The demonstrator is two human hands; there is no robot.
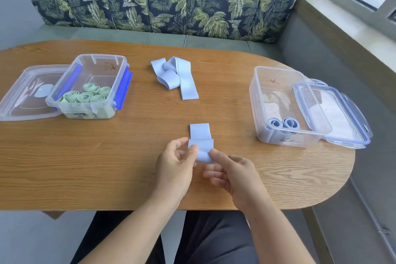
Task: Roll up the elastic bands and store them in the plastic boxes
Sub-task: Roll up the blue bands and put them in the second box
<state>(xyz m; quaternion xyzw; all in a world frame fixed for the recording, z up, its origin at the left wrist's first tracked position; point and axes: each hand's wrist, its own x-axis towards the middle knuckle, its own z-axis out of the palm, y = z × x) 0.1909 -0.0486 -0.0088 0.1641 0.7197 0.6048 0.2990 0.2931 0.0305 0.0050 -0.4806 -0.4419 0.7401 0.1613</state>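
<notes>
A light blue elastic band [200, 135] lies partly rolled near the table's front middle. My left hand [175, 162] pinches the roll's left end and my right hand [232, 170] pinches its right end, with the loose tail pointing away from me. Further back, loose blue bands [174, 75] lie in a heap. The left plastic box [90, 85] holds several green rolls [86, 95]. Two blue rolls [284, 123] sit in the right plastic box [285, 105].
A clear lid [25, 92] lies left of the left box. Another lid [334, 113] leans by the right box near the wooden table's [107, 156] rounded right edge. A leaf-patterned bench back stands behind.
</notes>
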